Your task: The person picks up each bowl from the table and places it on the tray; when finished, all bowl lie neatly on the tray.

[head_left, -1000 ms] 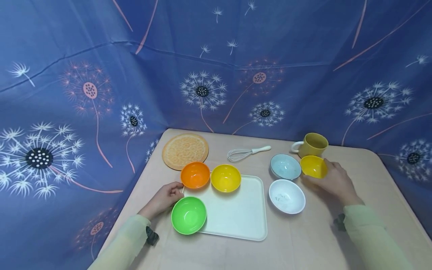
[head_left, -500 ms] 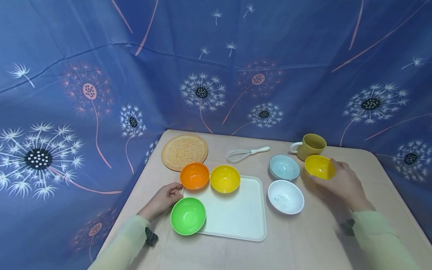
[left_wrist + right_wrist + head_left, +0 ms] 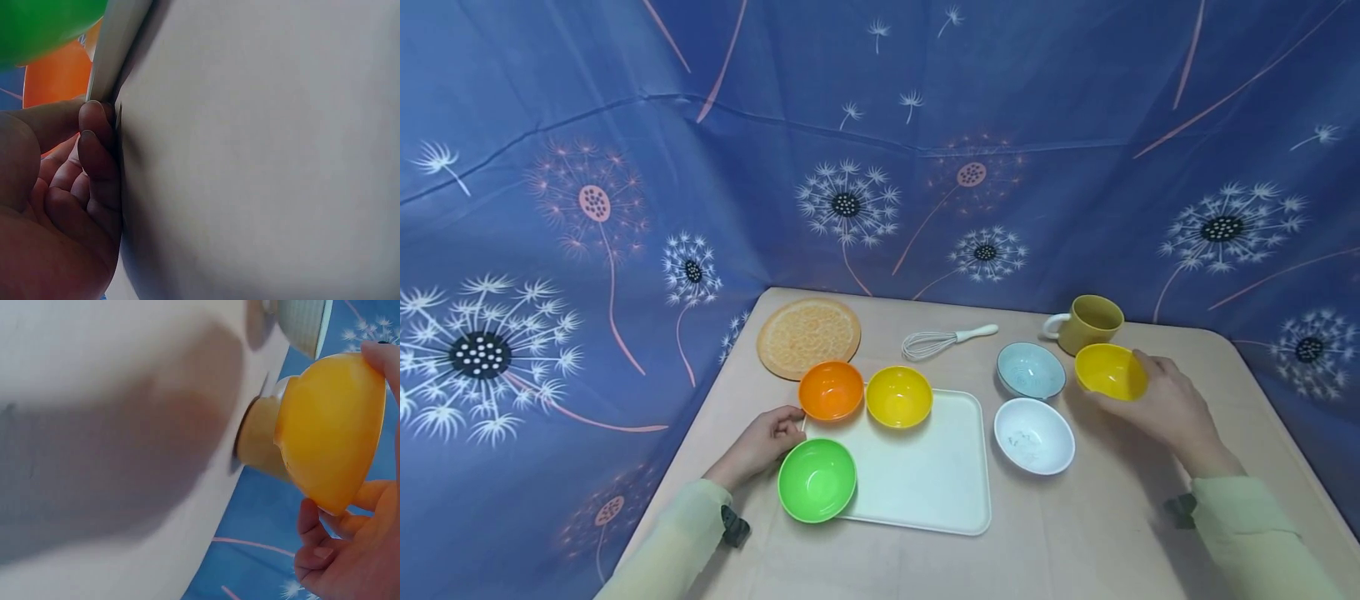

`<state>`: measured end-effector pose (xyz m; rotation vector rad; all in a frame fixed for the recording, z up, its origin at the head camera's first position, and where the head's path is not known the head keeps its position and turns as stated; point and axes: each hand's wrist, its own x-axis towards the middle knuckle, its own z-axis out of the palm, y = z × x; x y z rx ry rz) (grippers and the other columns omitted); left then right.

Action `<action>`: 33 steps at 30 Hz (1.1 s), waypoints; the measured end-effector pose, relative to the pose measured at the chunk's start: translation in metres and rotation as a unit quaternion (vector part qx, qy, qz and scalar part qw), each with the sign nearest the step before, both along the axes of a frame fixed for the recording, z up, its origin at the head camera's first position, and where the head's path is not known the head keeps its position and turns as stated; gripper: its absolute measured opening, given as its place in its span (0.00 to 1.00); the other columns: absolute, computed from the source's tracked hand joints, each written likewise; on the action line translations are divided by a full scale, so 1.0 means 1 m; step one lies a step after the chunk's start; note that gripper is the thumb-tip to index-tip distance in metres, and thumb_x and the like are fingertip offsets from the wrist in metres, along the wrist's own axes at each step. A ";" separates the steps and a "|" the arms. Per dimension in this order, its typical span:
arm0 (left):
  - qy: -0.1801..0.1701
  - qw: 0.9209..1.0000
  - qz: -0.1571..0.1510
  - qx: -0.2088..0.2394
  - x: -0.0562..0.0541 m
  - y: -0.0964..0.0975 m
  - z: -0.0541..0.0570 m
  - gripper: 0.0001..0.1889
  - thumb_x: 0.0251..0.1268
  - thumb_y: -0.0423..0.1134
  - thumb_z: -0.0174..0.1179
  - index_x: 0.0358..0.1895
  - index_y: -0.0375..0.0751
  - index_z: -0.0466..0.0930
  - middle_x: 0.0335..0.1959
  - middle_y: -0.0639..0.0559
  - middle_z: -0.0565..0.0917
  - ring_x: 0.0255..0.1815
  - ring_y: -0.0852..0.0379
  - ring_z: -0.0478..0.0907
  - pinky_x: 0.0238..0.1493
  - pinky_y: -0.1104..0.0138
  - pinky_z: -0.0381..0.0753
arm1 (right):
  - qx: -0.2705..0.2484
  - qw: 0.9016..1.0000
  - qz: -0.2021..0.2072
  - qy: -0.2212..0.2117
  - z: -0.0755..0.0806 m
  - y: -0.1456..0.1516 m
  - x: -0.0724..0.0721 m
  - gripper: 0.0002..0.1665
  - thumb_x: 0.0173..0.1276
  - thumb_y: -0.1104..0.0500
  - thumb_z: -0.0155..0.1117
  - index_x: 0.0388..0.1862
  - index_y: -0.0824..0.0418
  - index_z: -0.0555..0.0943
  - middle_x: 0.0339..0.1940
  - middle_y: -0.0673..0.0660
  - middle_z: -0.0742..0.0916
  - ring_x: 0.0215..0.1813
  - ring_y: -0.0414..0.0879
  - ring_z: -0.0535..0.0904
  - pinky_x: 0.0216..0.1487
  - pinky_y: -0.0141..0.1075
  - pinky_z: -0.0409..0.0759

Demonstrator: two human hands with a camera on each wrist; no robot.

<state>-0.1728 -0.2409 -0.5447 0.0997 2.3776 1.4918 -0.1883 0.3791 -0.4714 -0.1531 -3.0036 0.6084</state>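
Note:
My right hand [image 3: 1172, 408] holds a yellow bowl [image 3: 1111, 372] by its rim, thumb on one side and fingers on the other. In the right wrist view that yellow bowl [image 3: 334, 428] is raised off the table, in front of the mug. At the white tray's [image 3: 917, 475] left edge, my left hand [image 3: 763, 442] pinches the rim with curled fingers; the left wrist view shows the fingertips at the tray edge [image 3: 112, 56]. An orange bowl [image 3: 831, 390], a second yellow bowl [image 3: 899, 397] and a green bowl [image 3: 817, 481] sit on the tray, partly over its edges.
Left of the raised bowl stand a light blue bowl [image 3: 1031, 370] and a white bowl [image 3: 1034, 437]. Behind are a mustard mug [image 3: 1092, 323] with a white handle, a whisk [image 3: 951, 340] and a round tan mat [image 3: 809, 337]. A blue dandelion curtain [image 3: 880, 150] borders the table.
My right hand has lifted the yellow bowl and moved it slightly right, away from the light blue bowl. The left hand stays at the tray's edge.

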 end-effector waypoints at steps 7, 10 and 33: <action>-0.003 1.000 -0.001 0.000 0.001 -0.002 0.000 0.21 0.74 0.34 0.65 0.66 0.35 0.77 0.31 0.49 0.80 0.28 0.55 0.72 0.28 0.69 0.71 | -0.016 0.999 0.036 0.024 0.013 -0.034 0.010 0.68 0.54 0.24 0.75 0.79 0.67 0.64 0.66 0.76 0.71 0.60 0.74 0.69 0.54 0.76 0.67; -0.008 1.000 -0.001 -0.004 0.000 -0.002 -0.001 0.21 0.74 0.35 0.65 0.66 0.36 0.77 0.31 0.49 0.80 0.27 0.55 0.73 0.28 0.69 0.71 | -0.022 0.997 0.058 0.043 0.016 -0.048 0.015 0.66 0.53 0.25 0.77 0.79 0.63 0.66 0.66 0.73 0.73 0.60 0.72 0.71 0.53 0.75 0.69; -0.014 1.000 0.008 -0.009 0.000 -0.003 -0.003 0.21 0.74 0.34 0.65 0.66 0.37 0.77 0.31 0.49 0.80 0.29 0.54 0.73 0.30 0.68 0.72 | -0.009 0.987 0.159 0.031 0.015 -0.161 0.054 0.71 0.47 0.26 0.81 0.81 0.61 0.63 0.72 0.67 0.74 0.65 0.67 0.73 0.62 0.69 0.71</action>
